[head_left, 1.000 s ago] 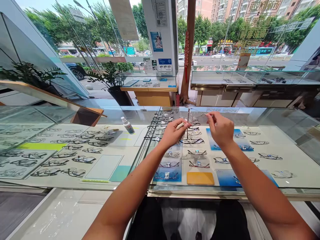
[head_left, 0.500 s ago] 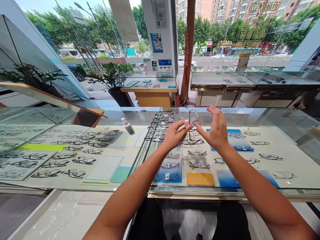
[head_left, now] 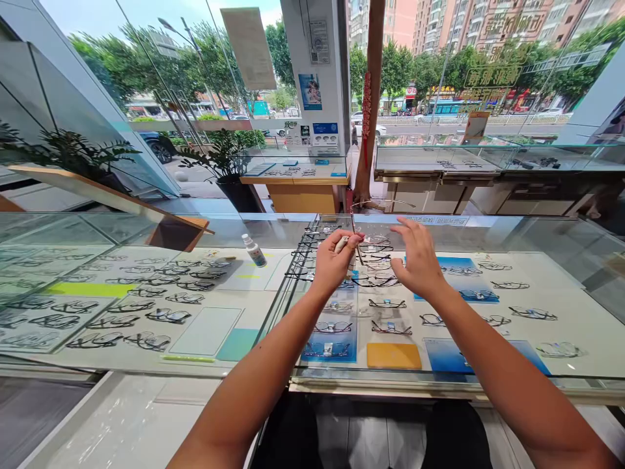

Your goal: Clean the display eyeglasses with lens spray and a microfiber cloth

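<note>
The left hand (head_left: 336,257) clamps its fingers on glasses (head_left: 353,223) above the bench (head_left: 579,286), toward its far edge; the right hand (head_left: 418,257), apparently empty, has fingers apart. A weak pinch could drop them.

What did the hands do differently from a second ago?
The right hand was pinching part of the eyeglasses; now it has let go and is open, fingers spread, just beside them. The left hand still holds the eyeglasses, but it has moved slightly left and they have turned. The white spray bottle and the rows of displayed frames stayed put.
</note>
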Action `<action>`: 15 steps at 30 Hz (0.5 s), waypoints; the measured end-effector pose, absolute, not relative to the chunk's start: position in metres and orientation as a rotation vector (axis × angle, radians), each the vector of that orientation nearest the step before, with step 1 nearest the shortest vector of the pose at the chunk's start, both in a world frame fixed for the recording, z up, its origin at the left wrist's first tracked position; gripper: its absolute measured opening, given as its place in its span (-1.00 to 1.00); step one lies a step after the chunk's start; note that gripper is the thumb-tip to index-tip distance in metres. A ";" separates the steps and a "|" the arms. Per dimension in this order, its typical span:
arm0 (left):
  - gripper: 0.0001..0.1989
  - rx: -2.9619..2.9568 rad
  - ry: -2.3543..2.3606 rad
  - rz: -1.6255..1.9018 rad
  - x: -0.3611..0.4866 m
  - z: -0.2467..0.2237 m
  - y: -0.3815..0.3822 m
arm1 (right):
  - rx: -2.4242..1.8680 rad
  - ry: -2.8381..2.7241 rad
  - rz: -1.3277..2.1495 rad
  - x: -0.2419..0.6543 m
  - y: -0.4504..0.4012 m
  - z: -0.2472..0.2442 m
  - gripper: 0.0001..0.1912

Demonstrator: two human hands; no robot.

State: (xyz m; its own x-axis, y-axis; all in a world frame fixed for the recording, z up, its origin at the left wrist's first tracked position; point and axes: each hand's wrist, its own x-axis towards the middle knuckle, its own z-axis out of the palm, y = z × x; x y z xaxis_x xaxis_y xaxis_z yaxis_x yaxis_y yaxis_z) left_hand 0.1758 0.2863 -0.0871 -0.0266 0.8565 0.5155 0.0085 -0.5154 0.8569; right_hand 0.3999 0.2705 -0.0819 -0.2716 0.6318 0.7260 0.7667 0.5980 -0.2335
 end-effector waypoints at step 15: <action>-0.68 1.857 0.866 1.444 0.185 -0.077 0.266 | -0.763 -1.930 0.337 0.376 0.261 -0.091 -0.68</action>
